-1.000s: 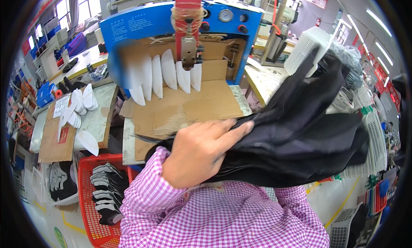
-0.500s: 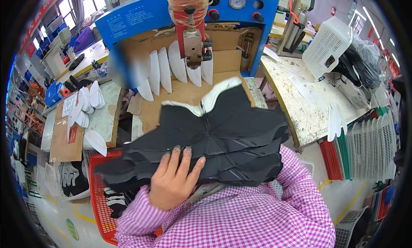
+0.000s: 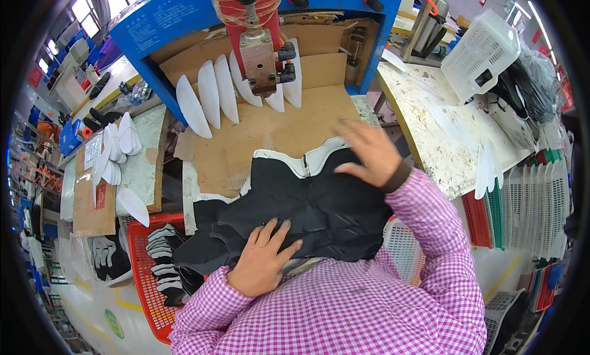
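Observation:
A stack of soft black cut pieces (image 3: 307,201), with white strips along their curved upper edges, lies across my lap and the front of the cardboard-covered machine bed (image 3: 270,134). My left hand (image 3: 263,256) rests on the lower part of the stack, fingers spread. At its upper right, my right hand (image 3: 369,155) hovers over or touches the black material, thumb and fingers apart; slight blur hides which. Above the stack hangs the metal press head (image 3: 259,57) of a blue machine (image 3: 166,35). White leaf-shaped pieces (image 3: 209,94) stand in a row behind it.
A red basket (image 3: 138,263) holding black-and-white pieces is at my left, below a side table with bundled white pieces (image 3: 117,140). At right, a worn table (image 3: 424,121) carries a white basket (image 3: 479,57). Stacked baskets (image 3: 531,207) stand beyond it.
The black stack has come down flatter and swung slightly. My right hand, hidden before, now shows at its upper right. My left hand stays on the stack. The view has shifted a little.

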`<state>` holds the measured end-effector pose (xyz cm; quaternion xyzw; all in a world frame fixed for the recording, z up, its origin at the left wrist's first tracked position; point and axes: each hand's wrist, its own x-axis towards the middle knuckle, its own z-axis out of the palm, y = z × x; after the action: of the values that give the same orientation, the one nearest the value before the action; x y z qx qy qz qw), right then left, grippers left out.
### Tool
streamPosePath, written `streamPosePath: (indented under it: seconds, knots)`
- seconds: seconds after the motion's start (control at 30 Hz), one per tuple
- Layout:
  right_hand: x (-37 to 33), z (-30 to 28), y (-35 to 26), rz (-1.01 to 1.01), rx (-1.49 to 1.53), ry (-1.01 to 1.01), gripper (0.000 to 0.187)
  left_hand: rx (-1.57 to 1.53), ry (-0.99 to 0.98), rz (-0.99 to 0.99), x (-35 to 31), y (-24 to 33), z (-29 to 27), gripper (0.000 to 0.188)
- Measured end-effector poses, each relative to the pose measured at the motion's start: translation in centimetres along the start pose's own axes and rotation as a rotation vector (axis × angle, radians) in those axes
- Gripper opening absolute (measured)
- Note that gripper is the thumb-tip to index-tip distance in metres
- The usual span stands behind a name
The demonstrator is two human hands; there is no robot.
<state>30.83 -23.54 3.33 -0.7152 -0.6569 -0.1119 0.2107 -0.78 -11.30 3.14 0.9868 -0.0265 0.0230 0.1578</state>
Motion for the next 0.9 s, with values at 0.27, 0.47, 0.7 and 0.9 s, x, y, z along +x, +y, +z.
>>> streamPosePath:
  seconds: [0.27, 0.47, 0.7, 0.9]
  knots:
    - [4.3, 3.6, -3.3, -0.121, 0.193, -0.083, 0.053, -1.008, -0.052, -0.134, -4.7, -3.2, -2.4, 0.039]
    - [4.2, -2.4, -2.4, -0.042, 0.616, -0.032, 0.04, -1.177, -0.32, -0.184, -4.3, -4.7, -4.7, 0.026]
    - [7.2, -0.9, -2.8, 0.229, 1.071, -0.215, 0.036, -0.563, 0.131, -0.226, -3.2, -1.8, -3.3, 0.034]
    - [9.2, 3.0, -4.5, 0.133, 0.481, -0.178, 0.044, -1.088, 0.502, -0.656, -0.5, -1.0, -1.4, 0.044]
